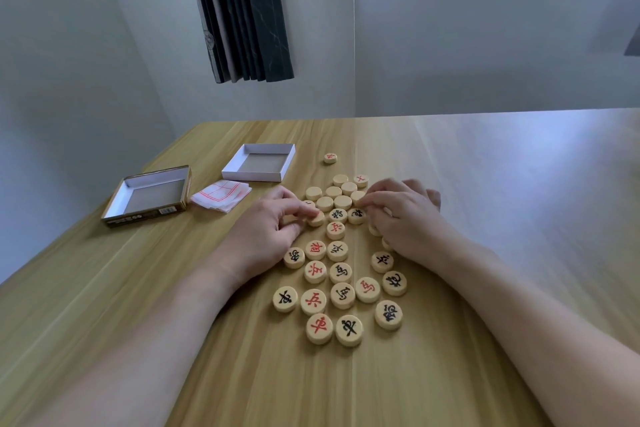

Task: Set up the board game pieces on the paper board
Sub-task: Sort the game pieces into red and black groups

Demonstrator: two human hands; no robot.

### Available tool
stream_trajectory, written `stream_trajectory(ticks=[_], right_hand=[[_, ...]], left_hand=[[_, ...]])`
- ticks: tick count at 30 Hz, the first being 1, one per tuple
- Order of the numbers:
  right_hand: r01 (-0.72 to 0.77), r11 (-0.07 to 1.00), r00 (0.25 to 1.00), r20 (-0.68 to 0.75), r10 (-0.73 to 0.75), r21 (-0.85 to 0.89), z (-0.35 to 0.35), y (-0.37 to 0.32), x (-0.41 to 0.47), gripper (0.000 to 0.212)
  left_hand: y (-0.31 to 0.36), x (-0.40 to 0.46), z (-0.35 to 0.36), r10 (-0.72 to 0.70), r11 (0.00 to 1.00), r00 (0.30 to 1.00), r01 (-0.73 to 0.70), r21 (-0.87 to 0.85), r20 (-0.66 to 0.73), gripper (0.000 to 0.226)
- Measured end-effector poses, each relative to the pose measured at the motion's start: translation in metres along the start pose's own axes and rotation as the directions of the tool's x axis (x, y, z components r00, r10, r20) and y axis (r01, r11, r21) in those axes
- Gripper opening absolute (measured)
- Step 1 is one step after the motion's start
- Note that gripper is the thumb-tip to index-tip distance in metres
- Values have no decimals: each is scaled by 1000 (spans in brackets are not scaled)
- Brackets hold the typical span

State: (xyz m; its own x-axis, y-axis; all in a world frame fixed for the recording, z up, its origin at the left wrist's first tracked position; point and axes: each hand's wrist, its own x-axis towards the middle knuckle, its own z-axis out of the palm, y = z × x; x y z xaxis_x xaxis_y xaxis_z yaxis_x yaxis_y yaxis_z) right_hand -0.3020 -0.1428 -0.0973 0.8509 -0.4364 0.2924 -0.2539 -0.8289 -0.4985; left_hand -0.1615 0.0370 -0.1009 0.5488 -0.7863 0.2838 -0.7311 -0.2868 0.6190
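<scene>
Several round wooden game pieces (343, 272) lie in a loose cluster on the wooden table (485, 184). The near ones show red or black characters; several at the far end (334, 191) lie blank side up. My left hand (266, 232) pinches one piece (317, 218) at the cluster's left edge. Over the cluster's right side, my right hand (401, 218) has its fingertips on a blank piece (357, 197), with other pieces partly hidden under the palm. The paper board (221, 195), with red lines, lies folded to the left. One piece (330, 158) sits apart, farther back.
A white box tray (258, 176) stands behind the folded board. The box lid (149, 211), with a gold and dark rim, lies open side up at the far left near the table's left edge. Walls, a dark curtain and a window rise behind the table.
</scene>
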Motion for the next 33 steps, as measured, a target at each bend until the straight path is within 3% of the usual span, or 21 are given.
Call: stream_trajectory(ticks=[5, 9, 14, 18, 21, 27, 33], right_hand=[[0, 1000, 999, -47, -1, -18, 0, 3, 1, 32], [46, 996, 995, 87, -39, -78, 4, 7, 3, 38], [35, 998, 999, -40, -32, 57, 0, 6, 3, 22], [23, 997, 999, -25, -21, 76, -2, 3, 2, 20], [-46, 995, 999, -15, 47, 92, 0, 3, 3, 8], [-192, 981, 981, -1, 192, -13, -1, 1, 6, 16], [-167, 986, 985, -37, 167, 2, -1, 1, 6, 22]], left_hand=[[4, -2, -2, -2, 996, 1000, 1, -85, -3, 10], [7, -2, -2, 13, 998, 1000, -14, -65, -15, 10], [10, -4, -1, 17, 1000, 999, -18, -19, -27, 3], [8, -3, -1, -17, 997, 998, 13, -70, -59, 9], [5, -2, -1, -32, 999, 997, 29, -40, -66, 13], [6, 0, 0, -33, 999, 998, 32, -18, -50, 5], [7, 0, 0, -27, 1000, 998, 27, 2, -48, 8]])
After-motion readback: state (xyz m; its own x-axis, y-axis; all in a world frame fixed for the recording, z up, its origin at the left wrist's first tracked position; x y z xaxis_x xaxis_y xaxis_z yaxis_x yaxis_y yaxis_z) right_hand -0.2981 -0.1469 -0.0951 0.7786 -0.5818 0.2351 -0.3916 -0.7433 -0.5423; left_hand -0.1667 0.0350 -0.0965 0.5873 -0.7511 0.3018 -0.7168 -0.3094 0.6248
